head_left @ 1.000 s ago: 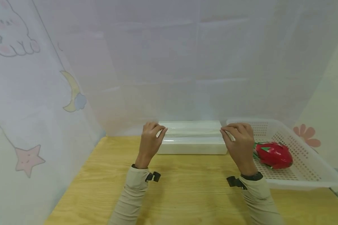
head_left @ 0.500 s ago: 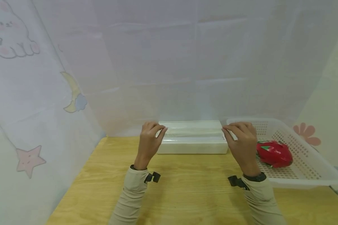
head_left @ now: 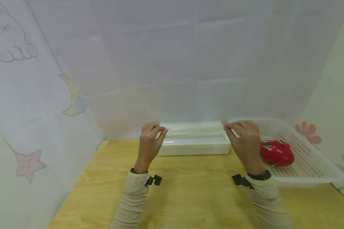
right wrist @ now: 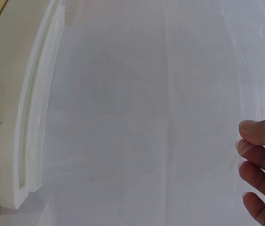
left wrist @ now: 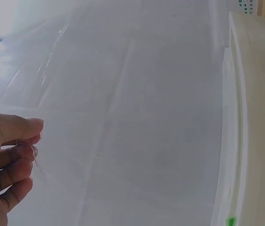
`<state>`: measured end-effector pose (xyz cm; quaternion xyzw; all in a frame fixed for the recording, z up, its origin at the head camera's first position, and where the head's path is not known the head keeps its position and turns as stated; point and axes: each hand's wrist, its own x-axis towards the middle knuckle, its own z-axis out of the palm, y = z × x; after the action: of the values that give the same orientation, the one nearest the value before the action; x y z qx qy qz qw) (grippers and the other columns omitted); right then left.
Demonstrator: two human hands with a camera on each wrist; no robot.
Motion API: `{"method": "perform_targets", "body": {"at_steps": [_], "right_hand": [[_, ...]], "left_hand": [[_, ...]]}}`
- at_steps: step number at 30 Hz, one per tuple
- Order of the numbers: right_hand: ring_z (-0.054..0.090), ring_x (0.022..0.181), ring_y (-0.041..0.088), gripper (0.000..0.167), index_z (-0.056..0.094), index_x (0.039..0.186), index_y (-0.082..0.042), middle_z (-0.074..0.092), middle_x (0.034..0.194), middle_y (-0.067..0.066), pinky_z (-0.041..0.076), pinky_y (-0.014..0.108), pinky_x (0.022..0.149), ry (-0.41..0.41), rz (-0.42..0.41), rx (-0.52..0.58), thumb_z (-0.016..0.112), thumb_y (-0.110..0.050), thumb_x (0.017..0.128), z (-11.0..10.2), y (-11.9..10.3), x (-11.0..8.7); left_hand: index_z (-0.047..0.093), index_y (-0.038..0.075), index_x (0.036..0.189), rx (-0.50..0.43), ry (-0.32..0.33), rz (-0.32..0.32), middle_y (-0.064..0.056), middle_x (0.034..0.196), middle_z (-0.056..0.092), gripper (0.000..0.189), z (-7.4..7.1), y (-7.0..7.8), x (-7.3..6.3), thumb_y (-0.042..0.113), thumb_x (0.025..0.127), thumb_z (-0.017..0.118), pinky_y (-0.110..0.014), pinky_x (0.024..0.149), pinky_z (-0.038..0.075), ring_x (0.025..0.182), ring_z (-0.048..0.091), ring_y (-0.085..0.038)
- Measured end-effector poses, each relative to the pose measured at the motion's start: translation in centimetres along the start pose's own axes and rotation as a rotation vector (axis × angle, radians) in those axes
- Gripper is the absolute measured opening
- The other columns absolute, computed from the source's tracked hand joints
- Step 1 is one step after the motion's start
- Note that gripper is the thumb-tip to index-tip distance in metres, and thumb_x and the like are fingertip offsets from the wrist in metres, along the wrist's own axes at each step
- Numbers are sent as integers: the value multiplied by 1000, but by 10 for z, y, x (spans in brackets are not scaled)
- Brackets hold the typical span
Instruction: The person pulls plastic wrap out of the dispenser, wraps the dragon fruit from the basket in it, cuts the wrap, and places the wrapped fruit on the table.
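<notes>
My left hand (head_left: 149, 141) pinches one corner of a thin, clear sheet of cling film (head_left: 193, 129) between thumb and fingers. At the opposite corner, my right hand (head_left: 246, 140) pinches the same sheet. The film spans the gap between both hands, above a long white cling film dispenser (head_left: 193, 149) at the back of the table. In the left wrist view, creased film (left wrist: 37, 162) trails from the fingertips, and the white dispenser (left wrist: 259, 117) stands at the right, apart from the hand. The right wrist view has film bunched at the index fingertip (right wrist: 247, 145).
A white perforated basket (head_left: 306, 182) stands to the right, behind and beside my right forearm. In it lies a red dragon fruit (head_left: 278, 153) with green tips, partly hidden by the hand. The wooden table (head_left: 186, 190) meets a pale curtain (head_left: 177, 63) at the back.
My right hand has shifted slightly to the right and upward relative to the dispenser, the film still pinched. My left hand has barely moved. The head view has tilted a little.
</notes>
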<state>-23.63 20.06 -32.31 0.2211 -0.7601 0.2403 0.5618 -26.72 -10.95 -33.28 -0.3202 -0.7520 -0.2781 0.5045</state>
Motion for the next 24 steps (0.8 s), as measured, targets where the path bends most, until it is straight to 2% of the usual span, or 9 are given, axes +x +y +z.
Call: {"method": "perform_targets", "body": {"at_steps": [5, 10, 13, 22, 24], "right_hand": [[58, 82, 40, 15, 76, 90, 3, 70, 83, 20, 41, 55, 81, -40, -30, -3, 82, 4, 77, -4, 0, 3], [58, 81, 39, 18, 77, 90, 1, 71, 83, 19, 38, 53, 75, -28, -39, 16, 84, 6, 74, -9, 0, 4], [58, 81, 40, 18, 77, 90, 1, 71, 83, 19, 35, 51, 71, -29, -49, 18, 84, 5, 74, -10, 1, 5], [59, 80, 38, 23, 77, 89, 1, 72, 82, 18, 35, 49, 73, -25, -41, 49, 85, 9, 69, -18, -1, 8], [59, 81, 38, 20, 76, 90, 2, 71, 83, 19, 36, 49, 74, -40, -42, 57, 83, 8, 71, -21, -2, 8]], "left_hand": [[74, -1, 87, 20, -8, 31, -11, 82, 62, 8, -4, 0, 3, 2, 83, 80, -45, 78, 47, 79, 55, -30], [74, 0, 85, 22, -48, 64, -10, 81, 62, 8, -9, 3, 8, 5, 84, 80, -45, 80, 47, 79, 55, -30], [74, 0, 85, 23, -52, 65, -10, 81, 62, 7, -10, 3, 9, 4, 84, 80, -45, 78, 47, 78, 55, -30], [74, 1, 86, 17, -58, 75, -9, 81, 61, 8, -15, 9, 11, 5, 84, 80, -45, 79, 47, 78, 55, -28], [74, 1, 86, 15, -66, 76, -8, 80, 60, 7, -17, 11, 11, 5, 85, 79, -44, 79, 46, 78, 54, -28]]}}
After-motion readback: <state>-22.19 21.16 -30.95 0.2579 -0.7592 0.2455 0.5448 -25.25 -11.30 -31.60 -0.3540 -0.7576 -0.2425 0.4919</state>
